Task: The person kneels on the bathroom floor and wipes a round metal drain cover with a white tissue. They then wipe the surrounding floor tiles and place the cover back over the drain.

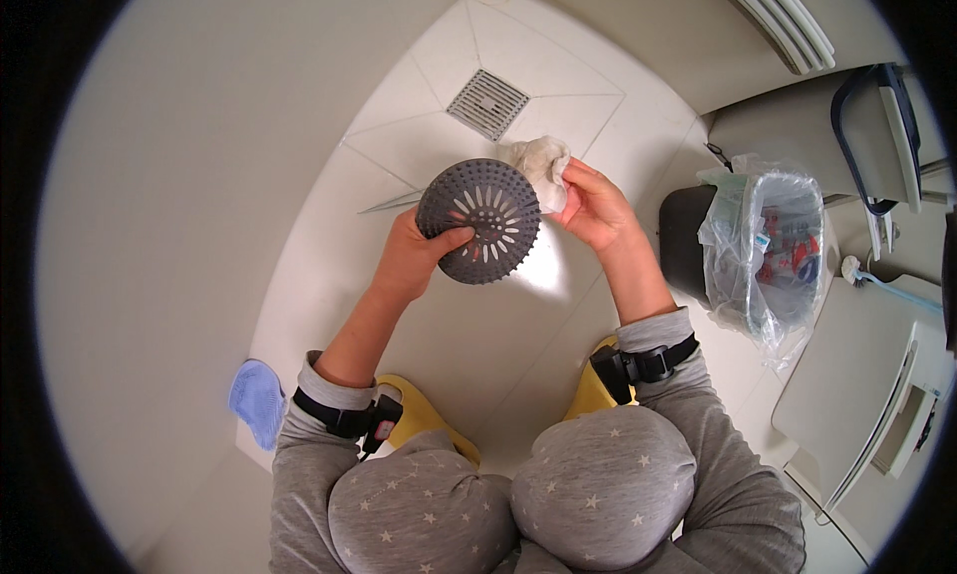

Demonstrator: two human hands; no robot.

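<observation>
In my left hand (pixel 419 252) is a round dark grey drain cover (pixel 486 192), studded with small bumps and pierced by slots and holes around its centre. My left thumb presses on its upper face, and it is tilted towards me. A crumpled whitish tissue or wipe (pixel 544 162) is pinched in the fingers of my right hand (pixel 594 204), right beside the cover's edge. Part of the tissue's lower edge is hidden behind the cover. Beyond both hands, a square metal floor drain grate (pixel 490 104) is set in the white tiles.
A dark bin (pixel 686 237) with a clear plastic liner (pixel 721 275) holds some rubbish on the right. A blue slipper (pixel 256 402) leans by the left wall. My yellow slippers (pixel 430 417) are on the floor. A white brush (pixel 852 269) lies at far right.
</observation>
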